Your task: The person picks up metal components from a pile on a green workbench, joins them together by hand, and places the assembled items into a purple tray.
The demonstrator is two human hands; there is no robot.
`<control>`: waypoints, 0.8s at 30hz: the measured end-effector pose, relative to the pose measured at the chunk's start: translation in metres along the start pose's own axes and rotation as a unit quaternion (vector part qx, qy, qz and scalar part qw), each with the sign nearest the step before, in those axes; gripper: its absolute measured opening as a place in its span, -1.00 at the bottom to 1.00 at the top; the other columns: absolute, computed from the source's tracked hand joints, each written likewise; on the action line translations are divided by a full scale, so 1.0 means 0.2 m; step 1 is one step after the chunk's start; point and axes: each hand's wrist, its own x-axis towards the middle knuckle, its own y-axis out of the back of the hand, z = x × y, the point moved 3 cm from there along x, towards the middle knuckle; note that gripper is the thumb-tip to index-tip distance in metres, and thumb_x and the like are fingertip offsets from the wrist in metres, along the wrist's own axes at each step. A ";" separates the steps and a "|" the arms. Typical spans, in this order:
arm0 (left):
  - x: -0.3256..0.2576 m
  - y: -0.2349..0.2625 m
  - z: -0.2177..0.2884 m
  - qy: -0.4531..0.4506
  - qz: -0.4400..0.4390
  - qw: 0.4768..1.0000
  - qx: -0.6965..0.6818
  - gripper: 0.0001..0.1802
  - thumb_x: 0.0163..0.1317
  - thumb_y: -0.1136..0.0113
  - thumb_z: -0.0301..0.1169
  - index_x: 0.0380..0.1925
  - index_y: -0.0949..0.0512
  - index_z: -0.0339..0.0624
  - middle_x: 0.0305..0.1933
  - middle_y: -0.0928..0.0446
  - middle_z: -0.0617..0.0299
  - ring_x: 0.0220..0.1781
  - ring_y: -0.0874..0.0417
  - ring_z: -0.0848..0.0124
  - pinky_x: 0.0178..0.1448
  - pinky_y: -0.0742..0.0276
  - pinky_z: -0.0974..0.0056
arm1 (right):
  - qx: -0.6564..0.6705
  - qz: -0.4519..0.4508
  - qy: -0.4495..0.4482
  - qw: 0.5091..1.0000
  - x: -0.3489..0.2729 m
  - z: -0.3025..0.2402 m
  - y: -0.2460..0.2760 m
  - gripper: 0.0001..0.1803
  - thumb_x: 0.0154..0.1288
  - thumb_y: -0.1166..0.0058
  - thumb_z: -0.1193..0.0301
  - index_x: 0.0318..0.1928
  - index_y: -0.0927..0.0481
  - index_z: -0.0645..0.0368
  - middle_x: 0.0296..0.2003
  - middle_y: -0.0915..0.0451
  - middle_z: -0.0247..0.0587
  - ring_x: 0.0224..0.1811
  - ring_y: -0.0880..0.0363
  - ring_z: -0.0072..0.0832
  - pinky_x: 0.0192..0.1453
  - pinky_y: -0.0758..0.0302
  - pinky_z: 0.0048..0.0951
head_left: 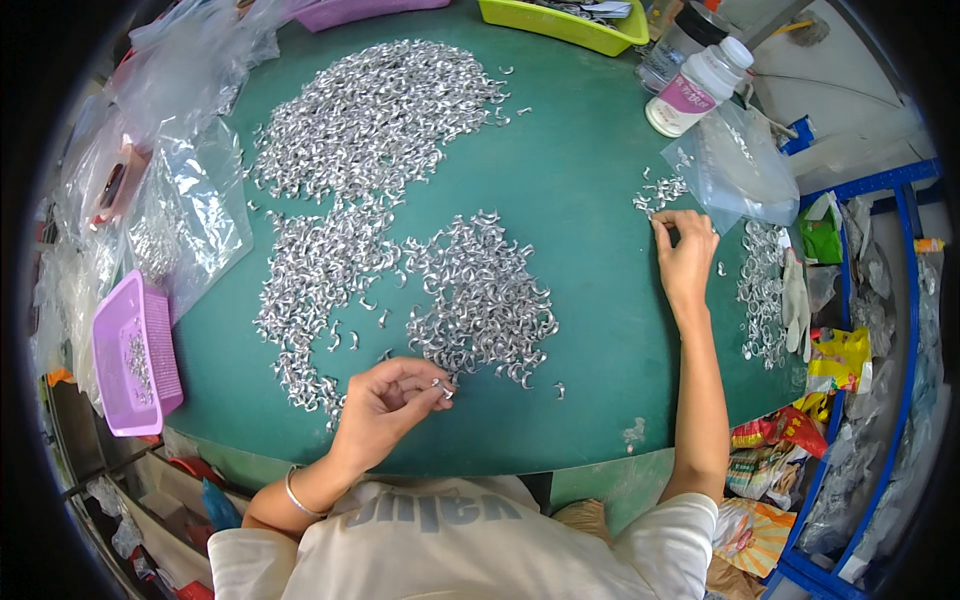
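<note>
Between the thumb and fingers of my left hand (392, 402) is a small curved metal piece (442, 389), just in front of a middle pile of like silvery pieces (480, 300). My right hand (686, 256) reaches out to the right, its fingertips bent down at the edge of a small cluster of metal pieces (662, 190). Whether those fingertips grip a piece is too small to make out. A large heap of the same pieces (375, 110) covers the far left of the green table (590, 240), and a looser spread (320, 270) runs toward me from it.
A purple basket (108, 350) with some pieces stands at the left edge beside clear plastic bags (200, 200). At the back are a lime-green tray (570, 28), a white bottle (698, 88) and a dark-lidded jar (683, 45). More pieces (763, 295) and a glove (795, 300) lie at right.
</note>
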 end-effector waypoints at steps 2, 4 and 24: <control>0.00 0.01 0.01 0.003 -0.011 1.000 0.006 -0.83 0.14 -0.03 -0.68 -0.24 -0.45 -0.41 -0.26 -0.53 0.11 -0.24 -0.58 0.43 -0.13 -0.53 0.40 | 0.036 -0.008 -0.002 0.999 -0.01 -0.02 0.02 -0.93 0.00 -0.12 0.55 -0.43 -0.57 0.19 -0.43 -0.53 -0.23 -0.34 -0.42 -0.29 -0.21 -0.28 -0.32; -0.02 0.02 0.03 -0.001 -0.009 1.000 0.000 -0.83 0.14 -0.04 -0.67 -0.22 -0.44 -0.41 -0.24 -0.53 0.12 -0.23 -0.58 0.44 -0.11 -0.52 0.42 | 0.110 -0.030 -0.038 0.993 -0.04 -0.12 0.11 -0.91 0.02 -0.10 0.55 -0.39 -0.57 0.21 -0.42 -0.54 -0.18 -0.35 -0.45 -0.28 -0.19 -0.33 -0.33; -0.34 0.19 0.14 -0.144 0.040 0.988 -0.041 -0.86 0.08 -0.08 -0.72 -0.31 -0.45 -0.45 -0.29 -0.55 -0.02 -0.24 -0.62 0.31 -0.13 -0.57 0.32 | 0.123 -0.131 0.139 0.974 -0.62 -1.09 0.08 -0.79 0.00 -0.12 0.56 -0.27 -0.52 0.22 -0.23 -0.43 -0.19 -0.08 -0.34 -0.19 -0.05 -0.26 -0.24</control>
